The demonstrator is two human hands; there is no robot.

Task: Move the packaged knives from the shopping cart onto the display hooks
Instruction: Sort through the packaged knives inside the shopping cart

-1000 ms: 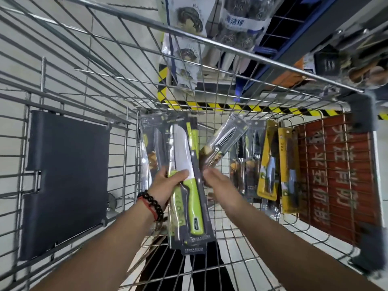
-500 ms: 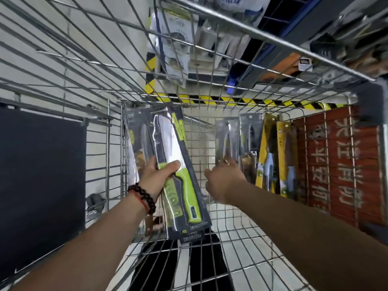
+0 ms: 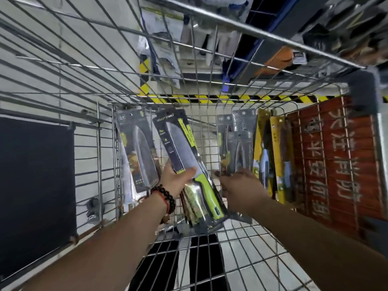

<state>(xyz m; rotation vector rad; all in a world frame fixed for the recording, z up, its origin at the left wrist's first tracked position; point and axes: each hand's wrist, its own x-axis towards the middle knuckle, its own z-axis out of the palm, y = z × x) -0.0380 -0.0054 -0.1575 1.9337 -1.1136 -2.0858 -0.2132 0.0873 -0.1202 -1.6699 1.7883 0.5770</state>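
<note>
Green-handled knife pack (image 3: 190, 162) in left hand (image 3: 176, 179)

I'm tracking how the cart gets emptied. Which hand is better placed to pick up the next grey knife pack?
Probably the right hand: it already touches the grey packs leaning against the cart's far wall, while the left hand grips the green-handled knife pack.

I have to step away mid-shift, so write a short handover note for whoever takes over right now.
Left hand grips a stack of packs, the green-handled knife pack on top.
Right hand is at the foot of the grey packs; whether it grips one is unclear.
Yellow packs and another grey pack stand against the shopping cart far wall.
Nothing visibly hung. Every pack is left to hang.
</note>
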